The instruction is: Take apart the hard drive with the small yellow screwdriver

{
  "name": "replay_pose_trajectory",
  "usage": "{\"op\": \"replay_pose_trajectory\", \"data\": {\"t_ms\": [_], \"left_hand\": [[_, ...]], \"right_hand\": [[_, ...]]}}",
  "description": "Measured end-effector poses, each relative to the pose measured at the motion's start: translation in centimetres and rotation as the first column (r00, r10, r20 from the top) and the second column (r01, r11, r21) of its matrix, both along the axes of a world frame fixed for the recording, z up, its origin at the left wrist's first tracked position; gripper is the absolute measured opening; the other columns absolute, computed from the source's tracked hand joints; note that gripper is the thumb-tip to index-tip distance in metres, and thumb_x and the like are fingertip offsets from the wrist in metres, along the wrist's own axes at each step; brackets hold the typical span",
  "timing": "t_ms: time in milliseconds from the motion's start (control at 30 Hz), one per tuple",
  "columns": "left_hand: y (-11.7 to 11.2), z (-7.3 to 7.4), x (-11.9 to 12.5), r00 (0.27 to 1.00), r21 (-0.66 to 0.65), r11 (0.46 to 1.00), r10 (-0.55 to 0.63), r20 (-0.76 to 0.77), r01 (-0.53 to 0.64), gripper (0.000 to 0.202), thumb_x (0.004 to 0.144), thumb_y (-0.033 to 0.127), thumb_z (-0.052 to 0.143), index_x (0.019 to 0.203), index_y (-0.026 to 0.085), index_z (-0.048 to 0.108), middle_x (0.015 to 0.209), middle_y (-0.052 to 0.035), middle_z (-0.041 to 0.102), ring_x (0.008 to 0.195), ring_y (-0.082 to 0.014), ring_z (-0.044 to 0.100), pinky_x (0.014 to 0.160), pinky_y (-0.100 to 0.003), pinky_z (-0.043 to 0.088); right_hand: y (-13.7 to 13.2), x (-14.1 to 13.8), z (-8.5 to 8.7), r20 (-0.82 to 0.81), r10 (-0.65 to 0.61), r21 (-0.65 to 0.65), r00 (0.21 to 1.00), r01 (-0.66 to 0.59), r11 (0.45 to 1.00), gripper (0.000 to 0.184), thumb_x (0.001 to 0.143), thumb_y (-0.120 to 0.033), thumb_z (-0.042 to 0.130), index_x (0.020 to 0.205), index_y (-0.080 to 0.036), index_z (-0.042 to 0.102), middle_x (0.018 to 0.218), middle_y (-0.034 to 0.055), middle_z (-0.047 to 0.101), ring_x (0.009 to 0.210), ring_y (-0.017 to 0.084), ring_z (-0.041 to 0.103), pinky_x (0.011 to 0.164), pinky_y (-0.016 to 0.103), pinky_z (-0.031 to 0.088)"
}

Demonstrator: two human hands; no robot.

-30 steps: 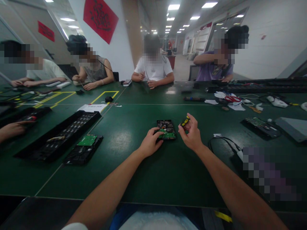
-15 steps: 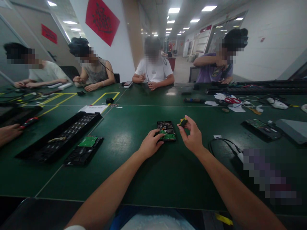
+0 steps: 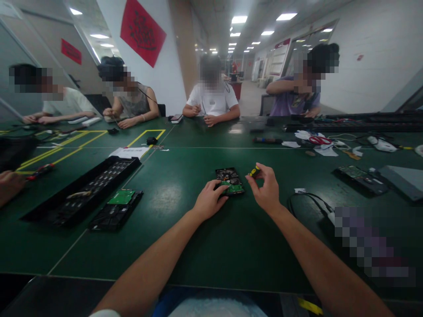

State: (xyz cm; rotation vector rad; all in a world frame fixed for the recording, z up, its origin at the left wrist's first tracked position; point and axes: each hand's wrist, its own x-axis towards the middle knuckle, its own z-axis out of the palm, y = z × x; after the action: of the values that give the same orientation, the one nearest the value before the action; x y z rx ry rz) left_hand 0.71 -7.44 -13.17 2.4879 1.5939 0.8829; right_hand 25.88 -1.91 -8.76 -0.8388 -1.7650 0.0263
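Observation:
A hard drive [image 3: 228, 175] with a green circuit board [image 3: 235, 189] lies on the table in front of me. My left hand [image 3: 210, 200] grips its left and near edge, thumb and fingers over the board's corner. To the right of the drive, above the table, my right hand [image 3: 265, 187] pinches a small yellow-and-black screwdriver [image 3: 254, 171] between thumb and fingertips. The screwdriver is apart from the drive, and its tip is too small to make out.
On the left lie another hard drive [image 3: 114, 215] and a long black tray [image 3: 82, 196]. Another person's hand [image 3: 9, 187] is beside a red-and-black tool [image 3: 41, 171]. To the right are a drive [image 3: 360, 179], a grey box [image 3: 403, 178] and a black cable [image 3: 307, 193]. Several people sit opposite.
My right hand has turned the screwdriver, so more of its yellow side shows. My left hand stays on the hard drive. The person's hand at the left has drawn away from the red-and-black tool.

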Motion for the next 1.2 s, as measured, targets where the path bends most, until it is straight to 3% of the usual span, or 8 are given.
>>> {"op": "replay_pose_trajectory", "data": {"t_ms": [267,467,700,900,1100,1200], "left_hand": [[-0.40,0.42,-0.64,0.998,-0.033,0.998,-0.051,0.022,0.052,0.047,0.097,0.027,0.062,0.144,0.026,0.056,0.149,-0.0131,0.052,0.138,-0.0317,0.052,0.114,-0.054,0.049],[-0.27,0.21,-0.65,0.998,-0.046,0.998,-0.051,0.029,0.053,0.046,0.098,0.027,0.061,0.144,0.024,0.057,0.150,-0.0139,0.051,0.140,-0.0316,0.051,0.114,-0.053,0.049],[-0.03,-0.23,-0.77,0.997,-0.048,0.997,-0.058,0.046,0.060,0.048,0.096,0.027,0.064,0.143,0.026,0.057,0.149,-0.0132,0.052,0.140,-0.0319,0.051,0.114,-0.054,0.049],[-0.17,-0.03,-0.87,0.995,-0.046,0.996,-0.075,0.068,0.078,0.049,0.097,0.026,0.063,0.145,0.027,0.056,0.149,-0.0136,0.051,0.139,-0.0319,0.052,0.114,-0.054,0.050],[-0.20,0.08,-0.88,0.993,-0.047,0.995,-0.088,0.080,0.092,0.052,0.096,0.025,0.063,0.147,0.028,0.055,0.151,-0.0146,0.050,0.140,-0.0331,0.051,0.114,-0.057,0.049],[-0.27,0.20,-0.81,0.994,-0.051,0.996,-0.075,0.076,0.079,0.051,0.097,0.025,0.061,0.147,0.027,0.054,0.151,-0.0150,0.050,0.139,-0.0328,0.052,0.113,-0.056,0.050]], "right_hand": [[-0.14,-0.36,0.11,-0.026,0.101,-0.054,0.995,-0.102,0.993,0.059,0.102,-0.029,0.058,0.155,-0.027,0.034,0.142,0.0155,0.059,0.105,0.025,0.074,0.094,0.049,0.064],[-0.16,-0.04,0.02,0.049,-0.015,0.022,0.999,0.014,1.000,0.058,0.097,-0.036,0.069,0.150,-0.029,0.046,0.124,0.0121,0.065,0.092,0.025,0.071,0.083,0.048,0.066],[-0.01,-0.22,-0.31,-0.007,0.079,-0.024,0.997,-0.079,0.997,0.063,0.100,-0.029,0.062,0.156,-0.027,0.034,0.142,0.0157,0.059,0.104,0.025,0.073,0.096,0.050,0.063],[0.11,0.10,-0.15,0.027,-0.014,0.014,1.000,0.014,1.000,0.062,0.097,-0.033,0.068,0.153,-0.030,0.043,0.126,0.0113,0.064,0.095,0.025,0.070,0.086,0.047,0.065],[0.04,0.05,0.00,0.041,0.080,-0.010,0.996,-0.080,0.997,0.061,0.102,-0.026,0.057,0.158,-0.029,0.035,0.142,0.0146,0.056,0.108,0.026,0.069,0.093,0.049,0.063],[0.03,0.05,0.13,0.032,0.040,0.025,0.999,-0.041,0.999,0.060,0.100,-0.030,0.062,0.155,-0.030,0.039,0.136,0.0137,0.057,0.108,0.027,0.067,0.088,0.048,0.064]]}}
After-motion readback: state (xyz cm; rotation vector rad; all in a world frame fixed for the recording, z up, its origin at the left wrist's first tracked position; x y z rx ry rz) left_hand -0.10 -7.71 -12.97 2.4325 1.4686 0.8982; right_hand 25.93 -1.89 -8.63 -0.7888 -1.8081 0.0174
